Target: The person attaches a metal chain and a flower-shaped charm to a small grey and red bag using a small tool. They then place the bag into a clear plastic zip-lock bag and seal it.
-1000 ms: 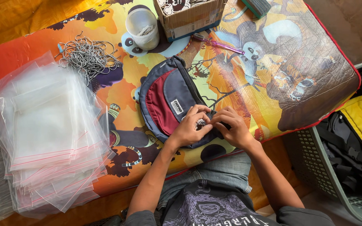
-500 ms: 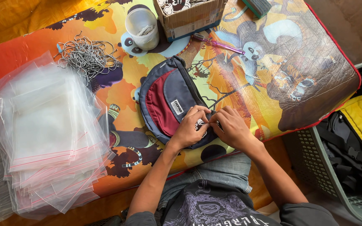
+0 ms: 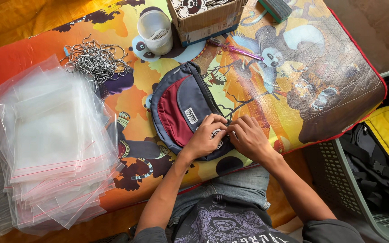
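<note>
A small grey and dark red waist bag (image 3: 181, 110) lies on a colourful cartoon-printed table cover (image 3: 293, 54). My left hand (image 3: 205, 137) rests on the bag's near end, fingers curled around a small white tag or pull. My right hand (image 3: 248, 137) meets it from the right, fingertips pinching at the same small piece. Both hands touch each other over the bag's lower right corner. What exactly sits between the fingers is mostly hidden.
A stack of clear zip bags (image 3: 55, 148) lies at the left. A pile of metal ball chains (image 3: 95, 60) sits behind it. A white cup (image 3: 156, 31), a cardboard box (image 3: 205, 15) and a pink pen (image 3: 237, 48) stand at the back. A basket with bags (image 3: 379, 153) is at the right.
My two hands have drawn closer together over the bag's near end, and the right hand has shifted slightly left. The bag has stayed in place.
</note>
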